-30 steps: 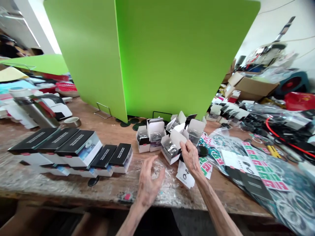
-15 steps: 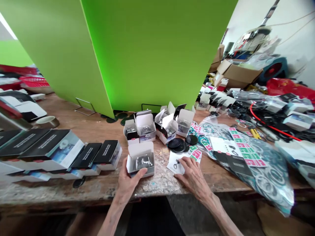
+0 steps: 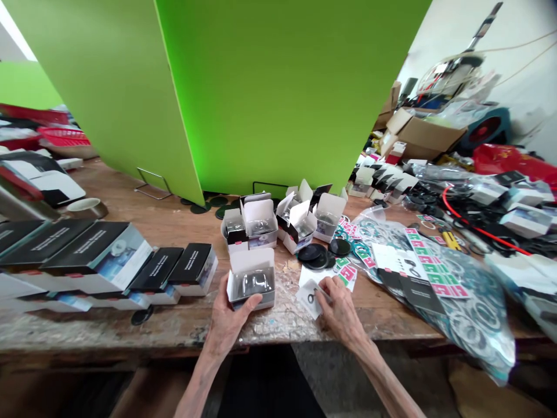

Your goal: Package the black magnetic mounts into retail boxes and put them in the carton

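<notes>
The left hand (image 3: 226,322) grips an open white box (image 3: 251,283) while the right hand (image 3: 342,307) pinches a small printed card (image 3: 308,298) just above the worktop (image 3: 183,235).

A: What stands beyond the left hand (image 3: 228,316)?
B: Tall green partition (image 3: 261,98), wire stand (image 3: 150,184) on a worn wooden workbench (image 3: 108,328).
A: Past the right hand (image 3: 343,310)?
B: White wall (image 3: 452,52), upper right, cables (image 3: 522,40) strung across. Cardboard carton (image 3: 420,133) below.
A: Below the hands?
B: Bench edge, then grey floor (image 3: 331,377). Bright light (image 3: 11,29), far upper left.
</notes>
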### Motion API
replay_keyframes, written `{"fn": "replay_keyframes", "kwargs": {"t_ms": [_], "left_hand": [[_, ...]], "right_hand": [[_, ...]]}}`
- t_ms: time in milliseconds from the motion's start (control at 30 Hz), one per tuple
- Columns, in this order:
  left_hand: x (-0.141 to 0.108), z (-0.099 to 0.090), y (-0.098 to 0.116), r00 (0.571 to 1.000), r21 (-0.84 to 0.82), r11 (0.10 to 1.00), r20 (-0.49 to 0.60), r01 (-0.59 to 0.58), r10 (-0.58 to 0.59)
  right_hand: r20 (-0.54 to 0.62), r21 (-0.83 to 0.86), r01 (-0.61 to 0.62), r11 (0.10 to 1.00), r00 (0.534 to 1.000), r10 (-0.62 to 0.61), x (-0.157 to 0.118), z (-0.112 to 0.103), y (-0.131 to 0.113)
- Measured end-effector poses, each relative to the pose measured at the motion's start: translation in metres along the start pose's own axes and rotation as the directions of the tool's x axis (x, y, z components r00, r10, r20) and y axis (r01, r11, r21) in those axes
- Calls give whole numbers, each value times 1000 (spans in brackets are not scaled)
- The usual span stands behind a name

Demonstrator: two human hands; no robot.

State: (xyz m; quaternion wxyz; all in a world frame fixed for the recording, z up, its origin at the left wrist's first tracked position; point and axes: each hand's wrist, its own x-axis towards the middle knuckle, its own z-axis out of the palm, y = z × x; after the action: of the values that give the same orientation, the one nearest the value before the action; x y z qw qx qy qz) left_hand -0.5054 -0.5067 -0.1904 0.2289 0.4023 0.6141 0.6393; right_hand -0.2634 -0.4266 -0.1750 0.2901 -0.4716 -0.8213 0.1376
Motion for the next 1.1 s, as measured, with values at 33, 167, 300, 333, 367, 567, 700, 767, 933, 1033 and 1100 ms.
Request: {"fn": "replay_keyframes", "kwargs": {"t_ms": [33, 167, 300, 333, 367, 567, 700, 767, 933, 1033, 1100], "left_hand": [[0, 0, 0, 1000, 7, 1000, 0, 4, -4], [-1, 0, 2, 1000, 12, 1000, -20, 23, -23], [-2, 2, 4, 999, -33, 999, -45, 26, -27], [-2, 3, 4, 999, -51, 998, -42, 33, -35], [-2, 3, 4, 999, -68, 997, -33, 40, -42], [-4, 3, 2, 1000, -74, 997, 0, 8, -8], [-4, 1, -1, 999, -81, 996, 11, 36, -36], [-4, 0, 0, 998, -78, 996, 26, 50, -48], [-8, 10, 23, 996, -89, 992, 28, 89, -86], [-14, 23, 37, 988, -157, 976, 55, 149, -142], [-17, 31, 40, 981, -201, 960, 45, 194, -189]], "right_hand": [[4, 49, -20, 999, 1000, 19, 4, -6, -1], [-137, -9, -63, 998, 989, 61, 36, -30, -7], [-165, -408, 72, 910, 975, -151, 75, -19, -8], [-113, -442, 107, 891, 978, -174, 81, -11, -8], [-69, -451, 129, 883, 981, -179, 86, -2, -8], [28, -480, 135, 867, 990, -138, 90, 25, -9], [54, -437, 136, 889, 991, -125, 95, 16, -6], [27, -403, 125, 907, 992, -125, 96, 8, 1], [-141, -306, 69, 950, 983, -117, 85, -29, 15], [-346, -106, 26, 994, 936, -61, 66, -50, -9], [-459, 71, 65, 995, 888, -26, 52, -55, -37]]}}
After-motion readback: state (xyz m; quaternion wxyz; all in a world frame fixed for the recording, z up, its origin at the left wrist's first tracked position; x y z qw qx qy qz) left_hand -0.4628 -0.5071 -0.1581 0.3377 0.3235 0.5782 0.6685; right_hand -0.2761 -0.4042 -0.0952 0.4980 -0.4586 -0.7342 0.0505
